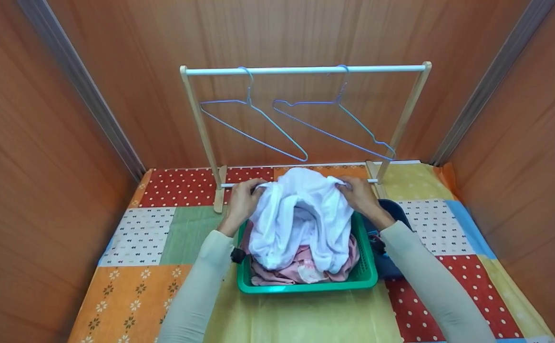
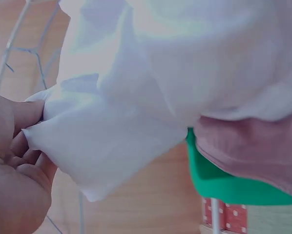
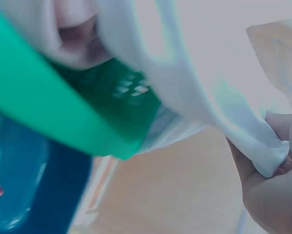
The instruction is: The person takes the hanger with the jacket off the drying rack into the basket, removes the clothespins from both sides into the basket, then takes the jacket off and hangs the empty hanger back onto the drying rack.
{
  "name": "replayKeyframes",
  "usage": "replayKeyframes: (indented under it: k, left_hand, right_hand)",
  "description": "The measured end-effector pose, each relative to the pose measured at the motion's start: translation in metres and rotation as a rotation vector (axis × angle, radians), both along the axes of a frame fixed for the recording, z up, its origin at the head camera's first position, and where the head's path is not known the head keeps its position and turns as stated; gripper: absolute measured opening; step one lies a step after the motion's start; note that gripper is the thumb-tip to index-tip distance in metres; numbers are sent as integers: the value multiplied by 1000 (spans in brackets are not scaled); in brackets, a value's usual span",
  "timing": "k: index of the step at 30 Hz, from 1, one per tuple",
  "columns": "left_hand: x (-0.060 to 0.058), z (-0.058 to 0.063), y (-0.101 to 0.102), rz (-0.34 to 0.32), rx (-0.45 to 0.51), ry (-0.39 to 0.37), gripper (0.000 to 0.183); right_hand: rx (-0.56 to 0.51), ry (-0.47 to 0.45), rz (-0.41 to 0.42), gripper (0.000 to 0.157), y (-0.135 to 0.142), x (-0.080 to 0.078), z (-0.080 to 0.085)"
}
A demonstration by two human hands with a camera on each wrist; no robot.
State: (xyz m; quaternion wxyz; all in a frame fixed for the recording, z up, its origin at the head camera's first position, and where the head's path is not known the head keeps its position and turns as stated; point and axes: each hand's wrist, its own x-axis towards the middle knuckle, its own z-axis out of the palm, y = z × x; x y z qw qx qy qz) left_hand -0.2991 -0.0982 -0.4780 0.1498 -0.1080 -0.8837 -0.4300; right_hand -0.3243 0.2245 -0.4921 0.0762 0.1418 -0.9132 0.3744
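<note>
A white cloth garment (image 1: pixel 301 209) is spread between both hands, above a green basket (image 1: pixel 306 288). My left hand (image 1: pixel 244 202) pinches its left edge, and the left wrist view shows thumb and fingers on a corner of the white fabric (image 2: pixel 112 136). On the opposite edge my right hand (image 1: pixel 361 195) pinches the cloth; the right wrist view shows a fold of it between thumb and fingers. The garment's lower part drapes over pink clothes (image 1: pixel 296 269) in the basket. Its exact kind cannot be made out from the bunched folds.
Behind the basket stands a small rack with a white rail (image 1: pixel 296 70), holding a left wire hanger (image 1: pixel 258 138) and a right wire hanger (image 1: pixel 334 136). A dark blue container (image 1: pixel 392 271) sits right of the basket, partly under the right arm. Wooden panels (image 1: pixel 277 28) enclose the patchwork cloth (image 1: pixel 139 295).
</note>
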Motion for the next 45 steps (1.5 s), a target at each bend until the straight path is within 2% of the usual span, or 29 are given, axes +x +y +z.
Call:
replayKeyframes:
  k: [6,10,15,20,23,27,30,35,39,45]
  left_hand:
    - [19,17,15,-58,17,168,14]
    - [38,22,23,-96,-1,212,15]
    - [60,21,31,-190,-17,234,18]
    - [77,12,36,-259,-112,275,21]
    - [85,5,37,-293,-159,243,23]
    - [92,-4,37,-351,-177,172,24]
    - [95,-10,37,-380,-203,129,25]
    - [98,-19,36,-399,-308,71,32]
    - [100,-28,37,-413,-383,23,39]
    - [106,-50,37,-463,-504,-100,37]
  right_hand:
    - [-49,85,-9,22,-15,24,17]
    - [-85,150,3,22,-25,44,23]
    - [-79,248,92,24,-36,69,21]
    - [-31,374,196,23,-43,86,12]
    - [-12,384,233,22,-47,92,7]
    - [18,360,284,20,-51,97,1]
    - [86,349,309,22,-52,101,-5]
    - [270,334,321,41,-49,110,-15]
    - [399,288,331,53,-46,115,-22]
    - [482,149,372,64,-43,122,-30]
